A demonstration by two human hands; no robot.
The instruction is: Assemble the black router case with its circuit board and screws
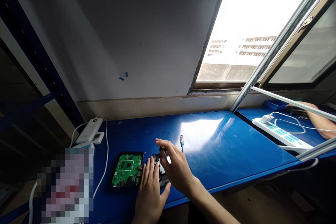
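Observation:
My left hand lies with its fingers stretched out over the left side of a dark casing part, which has a pale plate inside. Much of that part is covered by my hands. Above it, my right hand has its fingers closed around a screwdriver; only its black and yellow handle shows, and the tip is hidden. Left of my fingers sits a green circuit board in a black, open casing. A second screwdriver, with a clear and blue handle, lies on the table beyond my right hand.
The blue table runs along the wall below a window. White power strips with cables are at the left. Metal frame bars stand at the right, with another power strip and another person's arm beyond.

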